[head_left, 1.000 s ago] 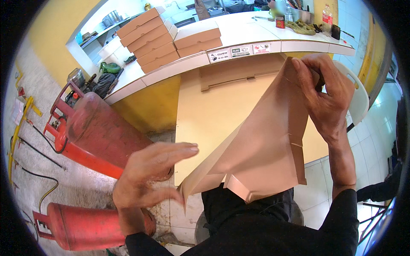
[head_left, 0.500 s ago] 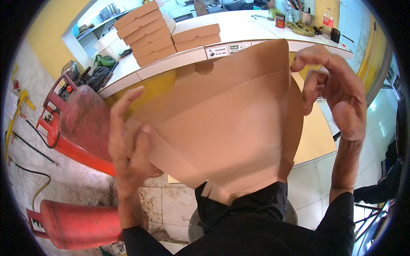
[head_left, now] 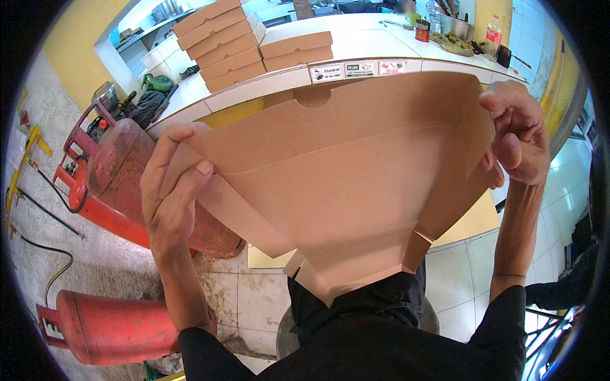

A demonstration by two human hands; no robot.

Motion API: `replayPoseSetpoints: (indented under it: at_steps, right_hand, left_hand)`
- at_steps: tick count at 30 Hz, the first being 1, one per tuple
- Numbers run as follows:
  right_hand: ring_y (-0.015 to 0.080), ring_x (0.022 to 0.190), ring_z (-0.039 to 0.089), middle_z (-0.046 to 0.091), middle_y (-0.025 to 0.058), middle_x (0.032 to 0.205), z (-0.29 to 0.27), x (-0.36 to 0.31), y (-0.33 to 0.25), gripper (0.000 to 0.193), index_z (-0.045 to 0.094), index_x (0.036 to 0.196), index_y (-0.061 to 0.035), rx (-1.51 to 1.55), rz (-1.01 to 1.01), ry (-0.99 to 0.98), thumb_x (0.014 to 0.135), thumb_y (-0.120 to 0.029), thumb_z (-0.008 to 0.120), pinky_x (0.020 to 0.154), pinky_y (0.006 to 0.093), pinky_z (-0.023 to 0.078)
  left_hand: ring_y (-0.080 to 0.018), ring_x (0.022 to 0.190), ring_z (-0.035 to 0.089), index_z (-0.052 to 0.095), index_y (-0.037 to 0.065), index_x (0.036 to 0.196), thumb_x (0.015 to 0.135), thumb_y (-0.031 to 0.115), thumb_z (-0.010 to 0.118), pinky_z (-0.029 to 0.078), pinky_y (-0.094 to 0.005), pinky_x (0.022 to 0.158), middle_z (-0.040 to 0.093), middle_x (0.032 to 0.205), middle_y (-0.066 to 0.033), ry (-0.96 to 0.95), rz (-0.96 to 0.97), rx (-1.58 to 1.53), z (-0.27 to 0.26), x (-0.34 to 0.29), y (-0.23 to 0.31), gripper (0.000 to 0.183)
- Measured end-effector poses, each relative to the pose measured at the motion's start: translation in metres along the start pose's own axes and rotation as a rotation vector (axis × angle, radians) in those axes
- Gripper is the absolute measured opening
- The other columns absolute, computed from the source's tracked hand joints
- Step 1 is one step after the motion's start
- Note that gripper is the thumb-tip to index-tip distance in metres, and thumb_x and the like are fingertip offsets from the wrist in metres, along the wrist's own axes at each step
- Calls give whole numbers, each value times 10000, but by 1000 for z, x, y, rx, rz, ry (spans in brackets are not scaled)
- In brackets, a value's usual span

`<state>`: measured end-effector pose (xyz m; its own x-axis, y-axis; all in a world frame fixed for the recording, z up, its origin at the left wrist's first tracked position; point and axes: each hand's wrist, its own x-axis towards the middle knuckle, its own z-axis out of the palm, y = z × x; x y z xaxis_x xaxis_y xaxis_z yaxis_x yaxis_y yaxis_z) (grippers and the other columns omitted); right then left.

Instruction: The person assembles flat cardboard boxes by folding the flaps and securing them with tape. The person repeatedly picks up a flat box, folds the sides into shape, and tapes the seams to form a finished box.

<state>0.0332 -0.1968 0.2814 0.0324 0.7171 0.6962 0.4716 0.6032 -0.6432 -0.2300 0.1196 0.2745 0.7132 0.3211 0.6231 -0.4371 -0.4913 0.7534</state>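
A brown cardboard box, partly folded, is held up in front of me with its inside toward me. Its far flap has a half-round notch, and small side tabs stick out at the end near my lap. My left hand pinches the left corner, thumb on the inner face and fingers behind. At the right corner, my right hand has curled fingers closed about the edge; part of that grip is hidden. Finished-looking brown boxes stand in a stack on the white counter beyond, beside a shorter stack.
Red gas cylinders lie and stand at the left. A pale yellow board lies below the box. On the white counter are a red can, a bottle and a green cloth.
The box has spread wider, its right side swinging outward. My left hand has moved slightly left and taken a clear hold of the corner; my right hand has closed on the right edge.
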Motion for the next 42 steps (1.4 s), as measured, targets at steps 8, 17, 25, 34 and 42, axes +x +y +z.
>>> replayPoseSetpoints:
  at_steps: [8,17,25,34,42]
  right_hand:
    - [217,1163,615,628,103,1270,4,16,-12,584,693,1262,-66,-481,77,98,825,-434,812,1000,462,511]
    - [222,1160,652,660,102,1286,-6,18,8,762,607,1405,-124,-276,41,243,784,-503,832,926,405,602]
    - [86,741,693,749,26,850,-2,25,19,332,762,1015,-65,-345,232,396,786,-269,890,728,262,586]
    - [92,703,686,746,32,828,-9,18,25,297,749,1001,-59,-446,338,583,817,-259,868,659,245,574]
    - [77,696,682,737,18,813,-1,20,13,311,731,1023,-64,-427,373,504,821,-257,868,666,228,571]
  left_hand:
    - [-142,1076,582,565,1,1251,861,54,621,452,-266,931,626,1147,-75,-25,-45,-65,-3,5,-9,397]
    - [-198,1162,572,531,-13,1304,827,26,630,418,-319,1047,606,1203,-97,-29,-146,-132,-3,14,-19,488]
    - [-133,1075,595,549,-23,1306,897,93,621,456,-251,943,627,1195,-77,-201,-75,-24,10,16,-8,431]
    - [-158,1172,612,516,-52,1425,856,139,754,465,-294,1029,623,1346,-117,-443,-83,-407,-13,10,-34,645]
    - [-63,923,625,640,-58,1248,981,209,695,501,-222,803,697,1047,-25,-129,-83,-49,37,11,-10,382]
